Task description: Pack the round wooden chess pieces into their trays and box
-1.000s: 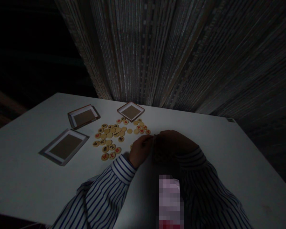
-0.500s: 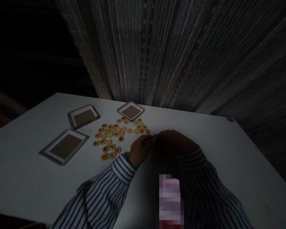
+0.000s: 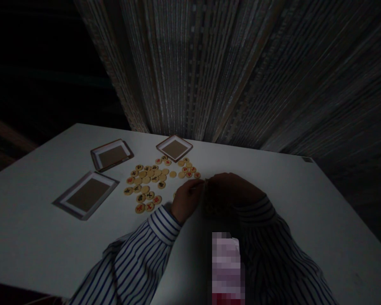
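Note:
My left hand (image 3: 186, 201) is closed, its thumb and forefinger pinched together where they meet my right hand (image 3: 230, 188). The right hand is curled and in deep shadow, with its fingers mostly hidden. Between the fingertips there is a small pale edge, too dark to name. Below the right hand, several round pieces (image 3: 211, 208) show faintly in the shadow. To the left of my hands, many Chinese chess pieces (image 3: 150, 173) lie spread on the white table, some with red or black characters up and some blank side up.
Three shallow open trays or box lids stand on the table (image 3: 273, 178): one at front left (image 3: 59, 204), one behind it (image 3: 97, 163) and one near the curtain (image 3: 184, 153). A striped curtain (image 3: 184, 63) hangs along the far edge. A pixelated pink patch (image 3: 227, 267) covers the lower middle.
Both hands stay together in almost the same place. The pieces and trays have not visibly moved; the picture under the right hand is slightly darker.

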Demonstrator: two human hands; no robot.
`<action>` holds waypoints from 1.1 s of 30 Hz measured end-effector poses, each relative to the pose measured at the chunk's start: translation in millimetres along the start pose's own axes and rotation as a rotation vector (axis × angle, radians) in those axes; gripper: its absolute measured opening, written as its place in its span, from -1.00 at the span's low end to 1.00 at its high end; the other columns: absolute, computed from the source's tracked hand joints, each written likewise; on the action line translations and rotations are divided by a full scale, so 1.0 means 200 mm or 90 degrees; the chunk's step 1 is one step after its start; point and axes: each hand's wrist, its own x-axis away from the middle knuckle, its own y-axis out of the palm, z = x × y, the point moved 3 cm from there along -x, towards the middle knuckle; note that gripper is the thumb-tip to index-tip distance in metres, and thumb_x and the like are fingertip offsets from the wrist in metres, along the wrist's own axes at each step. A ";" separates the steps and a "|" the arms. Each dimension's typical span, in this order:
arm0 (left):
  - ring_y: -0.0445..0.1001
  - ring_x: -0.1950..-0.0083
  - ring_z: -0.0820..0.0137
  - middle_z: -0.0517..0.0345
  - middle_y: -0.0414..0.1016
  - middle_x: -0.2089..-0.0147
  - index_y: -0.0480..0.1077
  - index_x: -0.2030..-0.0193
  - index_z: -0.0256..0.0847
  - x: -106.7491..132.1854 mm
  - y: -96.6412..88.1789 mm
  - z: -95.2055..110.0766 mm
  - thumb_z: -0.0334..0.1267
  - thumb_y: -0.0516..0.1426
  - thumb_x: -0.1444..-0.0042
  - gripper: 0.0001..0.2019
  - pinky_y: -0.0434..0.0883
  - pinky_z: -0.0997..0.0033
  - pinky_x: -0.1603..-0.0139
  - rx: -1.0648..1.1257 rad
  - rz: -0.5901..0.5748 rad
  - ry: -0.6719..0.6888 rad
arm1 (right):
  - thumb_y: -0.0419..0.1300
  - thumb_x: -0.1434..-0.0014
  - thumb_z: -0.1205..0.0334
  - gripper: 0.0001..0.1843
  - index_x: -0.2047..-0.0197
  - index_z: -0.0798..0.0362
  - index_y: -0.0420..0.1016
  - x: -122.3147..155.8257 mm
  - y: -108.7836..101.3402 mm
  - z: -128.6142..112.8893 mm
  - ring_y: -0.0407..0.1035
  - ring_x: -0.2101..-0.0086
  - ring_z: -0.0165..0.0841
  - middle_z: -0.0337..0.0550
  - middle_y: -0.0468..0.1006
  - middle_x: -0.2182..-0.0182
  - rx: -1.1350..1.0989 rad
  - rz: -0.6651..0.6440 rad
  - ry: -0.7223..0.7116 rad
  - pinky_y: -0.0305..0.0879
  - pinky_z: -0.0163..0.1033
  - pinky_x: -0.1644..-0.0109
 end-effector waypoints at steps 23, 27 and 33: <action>0.46 0.27 0.40 0.07 0.52 0.30 0.44 0.27 -0.30 -0.08 -0.24 0.07 -0.16 0.12 0.04 -0.74 0.38 0.39 0.17 0.131 0.199 -0.008 | -0.12 -0.19 0.27 -0.73 0.33 0.11 0.39 0.03 -0.10 0.07 0.33 0.42 -0.37 -0.07 0.50 0.41 0.107 0.094 0.050 0.01 -0.31 0.44; 0.46 0.31 0.41 0.10 0.51 0.36 0.43 0.33 -0.30 -0.07 -0.29 0.07 -0.14 0.13 0.06 -0.75 0.37 0.40 0.20 0.098 0.196 -0.001 | -0.15 -0.20 0.25 -0.70 0.32 0.10 0.38 0.03 -0.12 0.06 0.33 0.40 -0.36 -0.08 0.50 0.40 0.091 0.127 0.058 0.00 -0.30 0.42; 0.42 0.35 0.41 0.14 0.46 0.41 0.40 0.36 -0.26 -0.04 -0.33 0.01 -0.16 0.11 0.03 -0.81 0.36 0.41 0.25 -0.105 0.169 0.055 | -0.14 -0.21 0.21 -0.70 0.30 0.09 0.39 0.02 -0.13 0.04 0.32 0.42 -0.36 -0.09 0.50 0.40 0.081 0.139 0.045 -0.01 -0.30 0.41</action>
